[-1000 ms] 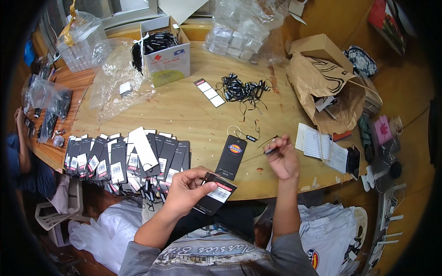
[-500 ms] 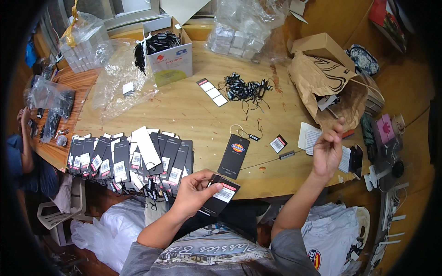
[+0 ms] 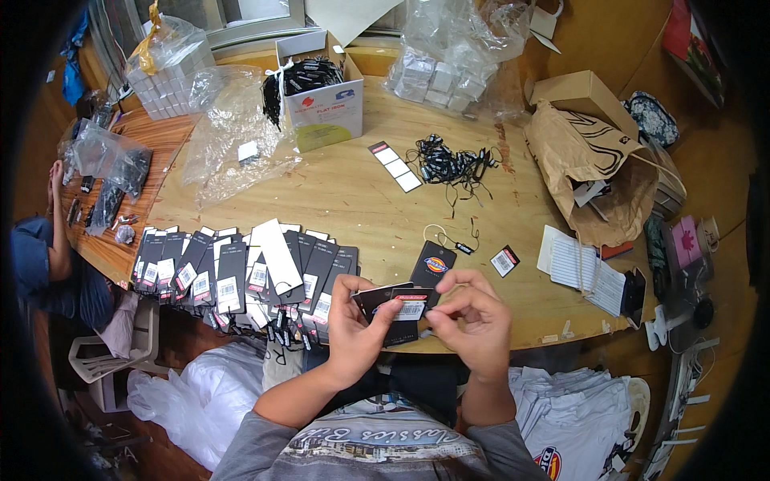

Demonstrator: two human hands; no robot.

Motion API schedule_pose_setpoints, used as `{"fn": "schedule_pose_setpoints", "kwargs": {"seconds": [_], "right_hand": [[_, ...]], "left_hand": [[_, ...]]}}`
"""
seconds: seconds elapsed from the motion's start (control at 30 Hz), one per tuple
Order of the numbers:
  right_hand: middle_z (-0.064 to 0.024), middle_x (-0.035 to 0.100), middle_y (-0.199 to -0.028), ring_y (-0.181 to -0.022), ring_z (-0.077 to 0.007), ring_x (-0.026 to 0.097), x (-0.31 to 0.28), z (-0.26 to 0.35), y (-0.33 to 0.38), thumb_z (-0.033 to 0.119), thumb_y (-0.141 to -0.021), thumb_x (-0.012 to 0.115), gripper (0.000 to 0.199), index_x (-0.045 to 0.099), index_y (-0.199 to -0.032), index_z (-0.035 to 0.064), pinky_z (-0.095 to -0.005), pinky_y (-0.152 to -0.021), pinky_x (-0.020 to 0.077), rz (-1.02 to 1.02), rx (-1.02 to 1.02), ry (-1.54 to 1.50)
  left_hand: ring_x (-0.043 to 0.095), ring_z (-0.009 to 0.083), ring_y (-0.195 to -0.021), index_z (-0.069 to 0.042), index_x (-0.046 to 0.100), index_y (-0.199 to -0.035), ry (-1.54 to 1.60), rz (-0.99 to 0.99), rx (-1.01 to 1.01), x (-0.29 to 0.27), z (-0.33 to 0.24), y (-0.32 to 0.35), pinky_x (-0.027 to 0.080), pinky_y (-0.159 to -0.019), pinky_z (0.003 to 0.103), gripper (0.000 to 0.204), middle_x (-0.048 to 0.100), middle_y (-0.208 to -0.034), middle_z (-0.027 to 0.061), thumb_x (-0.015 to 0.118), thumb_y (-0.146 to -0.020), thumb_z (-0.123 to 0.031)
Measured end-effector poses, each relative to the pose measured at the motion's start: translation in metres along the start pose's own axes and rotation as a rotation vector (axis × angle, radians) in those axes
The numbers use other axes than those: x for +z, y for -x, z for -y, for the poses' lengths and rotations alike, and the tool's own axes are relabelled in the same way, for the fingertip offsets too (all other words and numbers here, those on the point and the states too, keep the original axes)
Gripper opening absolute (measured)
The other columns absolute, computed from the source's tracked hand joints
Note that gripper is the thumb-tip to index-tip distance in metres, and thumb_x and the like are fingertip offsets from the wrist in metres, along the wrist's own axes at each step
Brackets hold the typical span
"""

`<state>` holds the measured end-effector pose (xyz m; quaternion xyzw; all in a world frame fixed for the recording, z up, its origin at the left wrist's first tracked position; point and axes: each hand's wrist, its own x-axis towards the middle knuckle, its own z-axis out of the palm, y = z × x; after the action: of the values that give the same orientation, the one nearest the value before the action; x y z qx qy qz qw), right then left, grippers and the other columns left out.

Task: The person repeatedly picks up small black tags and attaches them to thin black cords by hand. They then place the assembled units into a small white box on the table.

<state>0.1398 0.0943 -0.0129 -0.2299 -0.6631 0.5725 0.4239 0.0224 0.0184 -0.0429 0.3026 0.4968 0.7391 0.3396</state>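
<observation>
In front of my body my left hand (image 3: 353,329) is closed round a few black hang tags (image 3: 411,307), the front one with a white barcode label and a red strip. At the right edge of these tags my right hand (image 3: 480,325) pinches with its thumb and fingertips. Whatever is between those fingertips is too small to make out. Just beyond, a black tag with an oval logo (image 3: 434,263) lies on the table, partly covered by my hands. A loop of string is at its top. A small barcode card (image 3: 504,260) lies to the right.
At left, many overlapping black tags (image 3: 233,276) lie in rows along the table edge. Further back are a tangle of black strings (image 3: 449,164), a label strip (image 3: 395,167) and a box of black strings (image 3: 325,120). A brown paper bag (image 3: 585,168) stands right; another person (image 3: 48,256) sits left.
My right hand has come down and left from above the right side of the table to the tags' edge. My left hand has lifted the tags slightly. The view has shifted a little.
</observation>
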Motion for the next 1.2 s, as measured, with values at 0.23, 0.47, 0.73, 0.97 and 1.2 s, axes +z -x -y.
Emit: {"fn": "schedule_pose_setpoints", "kwargs": {"seconds": [0.23, 0.47, 0.73, 0.97, 1.2], "right_hand": [[-0.0056, 0.046, -0.088, -0.06, -0.0026, 0.044, 0.007, -0.014, -0.003, -0.008, -0.067, 0.057, 0.011, 0.048, -0.068, -0.0023, -0.0138, -0.049, 0.035, 0.079, 0.047, -0.144], [-0.0053, 0.045, -0.086, -0.066, -0.0046, 0.042, 0.005, -0.016, -0.004, -0.006, -0.07, 0.054, 0.008, 0.048, -0.07, -0.0017, -0.0165, -0.055, 0.0357, 0.122, 0.136, -0.26], [-0.0079, 0.046, -0.084, -0.074, -0.0085, 0.044, 0.009, -0.021, -0.002, -0.01, -0.071, 0.052, 0.01, 0.048, -0.073, -0.0004, -0.0187, -0.066, 0.0358, 0.056, 0.105, -0.254], [-0.0067, 0.048, -0.083, -0.065, -0.009, 0.046, -0.001, -0.015, -0.004, -0.004, -0.064, 0.062, 0.012, 0.052, -0.069, 0.0008, -0.0189, -0.055, 0.0374, -0.056, -0.154, 0.219], [-0.0095, 0.047, -0.09, -0.065, -0.0151, 0.048, 0.004, -0.002, -0.005, -0.004, -0.06, 0.064, 0.014, 0.053, -0.069, -0.0004, -0.0248, -0.059, 0.0397, -0.016, -0.273, 0.388]], "left_hand": [[0.054, 0.0116, -0.075, -0.001, 0.039, -0.088, -0.096, -0.042, 0.206, 0.001, 0.0, 0.003, 0.044, -0.066, 0.021, 0.03, 0.054, -0.082, 0.0099, 0.06, -0.068, 0.007], [0.059, 0.0194, -0.073, 0.003, 0.043, -0.089, -0.227, 0.089, 0.508, -0.001, 0.007, 0.0, 0.048, -0.063, 0.025, 0.023, 0.057, -0.082, 0.0164, 0.056, -0.071, 0.009], [0.057, 0.0258, -0.079, 0.003, 0.045, -0.095, -0.503, 0.323, 0.559, -0.01, -0.009, -0.006, 0.046, -0.066, 0.029, 0.03, 0.055, -0.093, 0.0179, 0.054, -0.068, 0.012], [0.05, 0.0145, -0.095, 0.007, 0.042, -0.107, -0.246, 0.245, 0.092, -0.014, -0.011, 0.002, 0.039, -0.08, 0.022, 0.028, 0.053, -0.102, 0.0143, 0.042, -0.079, 0.008], [0.056, 0.0127, -0.081, 0.006, 0.05, -0.099, -0.373, 0.19, 0.204, -0.01, -0.013, 0.002, 0.044, -0.07, 0.021, 0.024, 0.058, -0.091, 0.0127, 0.05, -0.075, 0.007]]}}
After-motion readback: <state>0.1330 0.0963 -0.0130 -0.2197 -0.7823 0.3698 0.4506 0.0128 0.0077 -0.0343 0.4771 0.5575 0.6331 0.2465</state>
